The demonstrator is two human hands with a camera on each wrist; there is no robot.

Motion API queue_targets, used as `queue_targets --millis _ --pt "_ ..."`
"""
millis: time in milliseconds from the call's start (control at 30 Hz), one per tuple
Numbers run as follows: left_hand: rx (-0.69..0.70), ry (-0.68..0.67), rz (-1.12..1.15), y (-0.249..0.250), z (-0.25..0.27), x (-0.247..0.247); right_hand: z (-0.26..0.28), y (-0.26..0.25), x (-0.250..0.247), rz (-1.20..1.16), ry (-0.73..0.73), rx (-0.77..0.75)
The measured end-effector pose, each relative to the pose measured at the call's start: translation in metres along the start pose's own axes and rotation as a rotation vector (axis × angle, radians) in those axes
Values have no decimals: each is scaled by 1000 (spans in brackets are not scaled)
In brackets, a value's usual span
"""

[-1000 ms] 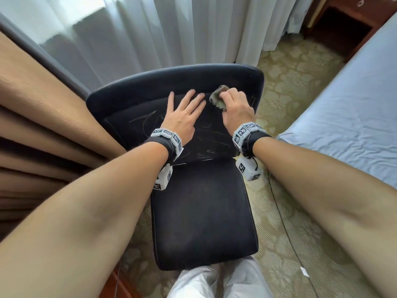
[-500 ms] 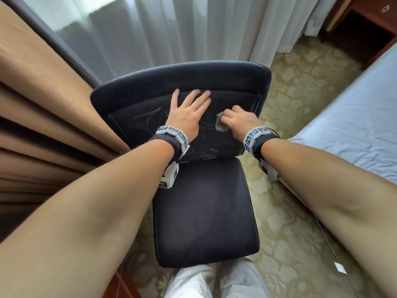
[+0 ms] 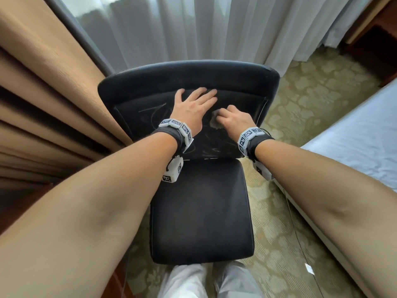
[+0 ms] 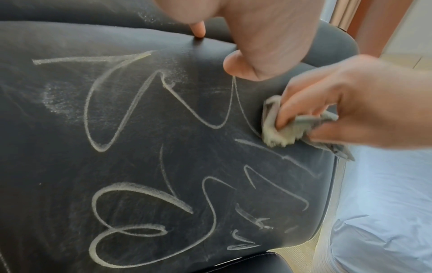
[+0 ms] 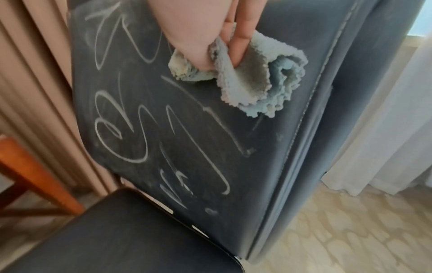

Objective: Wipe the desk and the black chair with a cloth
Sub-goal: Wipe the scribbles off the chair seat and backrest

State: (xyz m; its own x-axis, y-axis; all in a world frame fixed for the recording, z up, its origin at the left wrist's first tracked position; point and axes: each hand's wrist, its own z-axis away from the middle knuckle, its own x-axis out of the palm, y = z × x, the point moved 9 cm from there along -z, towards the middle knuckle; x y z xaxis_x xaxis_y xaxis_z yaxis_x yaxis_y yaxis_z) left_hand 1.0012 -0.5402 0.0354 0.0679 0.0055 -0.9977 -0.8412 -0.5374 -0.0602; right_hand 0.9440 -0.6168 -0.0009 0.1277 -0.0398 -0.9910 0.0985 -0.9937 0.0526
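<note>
A black chair (image 3: 202, 211) stands in front of me, its backrest (image 4: 140, 157) covered with white chalk-like scribbles (image 5: 140, 133). My left hand (image 3: 193, 104) lies flat on the upper backrest with the fingers spread. My right hand (image 3: 234, 119) grips a bunched grey-blue cloth (image 5: 257, 83) and presses it on the right part of the backrest. The cloth (image 4: 285, 129) shows below the right hand's fingers (image 4: 304, 103) in the left wrist view, and only a corner of the cloth (image 3: 214, 120) shows in the head view. The desk is out of sight.
Tan drapes (image 3: 43, 93) hang at the left and sheer white curtains (image 3: 204, 29) behind the chair. A bed with a pale sheet (image 3: 354, 136) lies at the right. A wooden furniture leg (image 5: 35, 177) stands at the lower left. Patterned carpet (image 3: 322, 93) surrounds the chair.
My right hand has dragged the cloth from the top right of the backrest down and leftward, close to the left hand. The left hand has stayed flat on the backrest.
</note>
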Motion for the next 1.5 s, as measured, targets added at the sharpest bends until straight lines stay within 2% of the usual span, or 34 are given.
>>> queue_targets --millis 133,233,333,500,633,767,933,1067,1333,1433,1500 --pt "-7 -17 -5 -3 2 3 1 -7 24 97 -257 -82" --pt "7 -48 -7 -5 5 3 -1 -11 21 90 -311 -77" --pt "15 -93 10 -4 8 3 0 -11 12 76 -303 -40" --pt "-46 -102 75 -10 21 -1 5 -7 -16 -80 -104 72" --pt "-129 -33 105 -28 39 -10 12 3 -26 -232 -4 216" --pt "-263 16 112 -57 60 -14 16 11 -35 -393 170 377" --pt "-421 34 108 -92 82 -5 1 1 -56 -433 302 410" --pt "-472 36 100 -106 92 1 -19 -3 -65 -444 363 446" --pt "-443 91 136 -119 89 2 -53 -30 -47 -268 277 347" --pt "-447 107 155 -121 87 1 -58 -45 -35 -153 216 185" --pt "-452 112 166 -121 85 1 -57 -58 -21 -94 121 40"
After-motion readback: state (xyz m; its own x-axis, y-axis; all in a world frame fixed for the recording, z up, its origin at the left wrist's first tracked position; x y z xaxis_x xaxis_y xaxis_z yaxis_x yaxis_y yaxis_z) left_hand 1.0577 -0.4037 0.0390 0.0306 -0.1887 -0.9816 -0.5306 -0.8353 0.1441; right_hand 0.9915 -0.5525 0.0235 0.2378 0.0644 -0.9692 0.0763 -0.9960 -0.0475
